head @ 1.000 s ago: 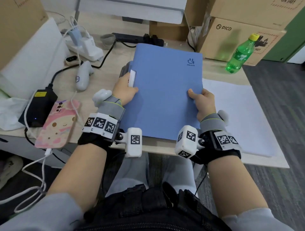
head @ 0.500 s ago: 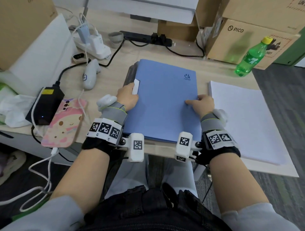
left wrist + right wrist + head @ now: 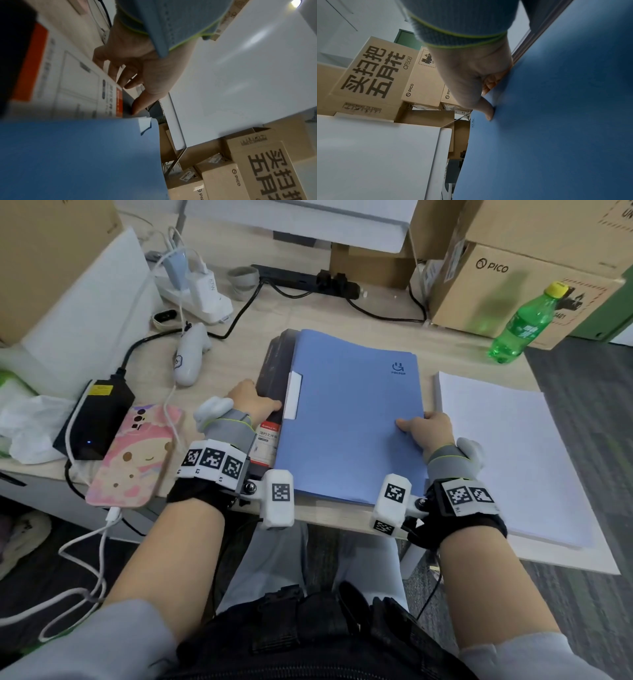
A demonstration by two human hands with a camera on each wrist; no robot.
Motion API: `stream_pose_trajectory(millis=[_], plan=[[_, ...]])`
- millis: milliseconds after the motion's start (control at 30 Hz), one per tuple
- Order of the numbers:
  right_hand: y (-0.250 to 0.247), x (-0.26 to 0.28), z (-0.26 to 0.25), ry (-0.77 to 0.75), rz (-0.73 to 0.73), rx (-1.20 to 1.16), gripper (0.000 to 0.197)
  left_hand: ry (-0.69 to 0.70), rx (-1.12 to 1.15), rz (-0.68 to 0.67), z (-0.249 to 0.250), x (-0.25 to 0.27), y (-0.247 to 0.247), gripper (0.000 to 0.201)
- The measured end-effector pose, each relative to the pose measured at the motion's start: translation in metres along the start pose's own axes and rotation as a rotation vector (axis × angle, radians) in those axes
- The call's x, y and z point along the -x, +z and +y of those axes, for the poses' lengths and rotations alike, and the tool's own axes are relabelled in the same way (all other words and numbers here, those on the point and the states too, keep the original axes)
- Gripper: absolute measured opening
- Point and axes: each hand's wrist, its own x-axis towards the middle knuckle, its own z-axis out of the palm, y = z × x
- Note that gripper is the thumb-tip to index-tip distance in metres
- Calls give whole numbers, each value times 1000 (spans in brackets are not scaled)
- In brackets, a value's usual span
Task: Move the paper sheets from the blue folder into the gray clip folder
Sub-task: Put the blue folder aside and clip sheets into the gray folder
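The closed blue folder lies on top of the dark gray clip folder, whose left strip and red-and-white label show beside it. My left hand grips the gray folder's left edge; the left wrist view shows the thumb on top and the fingers curled under. My right hand pinches the blue folder's right edge, thumb pressed on the cover. The blue cover fills much of both wrist views. Any sheets inside the blue folder are hidden.
A stack of white paper lies just right of the folders. A green bottle and cardboard boxes stand at the back right. On the left are a pink phone, a black power brick, a white controller and cables.
The blue folder came down flat and slid right, uncovering the gray folder's left side. My left hand moved off the blue folder's tab onto the gray folder's edge.
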Motion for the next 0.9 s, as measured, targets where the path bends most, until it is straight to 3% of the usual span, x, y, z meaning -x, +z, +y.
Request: stream_pose_trajectory(millis=[133, 300, 467, 533, 633, 667, 833, 900], plan=[[1, 0, 2, 6, 26, -7, 25, -112, 183, -27, -1, -3, -7, 59], [3, 1, 4, -9, 56, -20, 22, -165, 447, -144, -1, 6, -3, 35], [2, 2, 5, -15, 41, -31, 15, -135, 606, -129, 0, 17, -2, 33], [1, 2, 5, -15, 34, -47, 13, -100, 665, -62, 5, 21, -7, 38], [1, 4, 5, 3, 29, -63, 9, -26, 682, 56, 14, 19, -19, 72], [1, 3, 5, 11, 27, -71, 15, 9, 668, 110, 18, 19, -23, 74], [1, 6, 2, 11, 23, -117, 24, 208, 623, 425, 46, 33, -42, 45], [1, 9, 1, -3, 19, -137, 16, 316, 599, 535, 52, 38, -44, 47]])
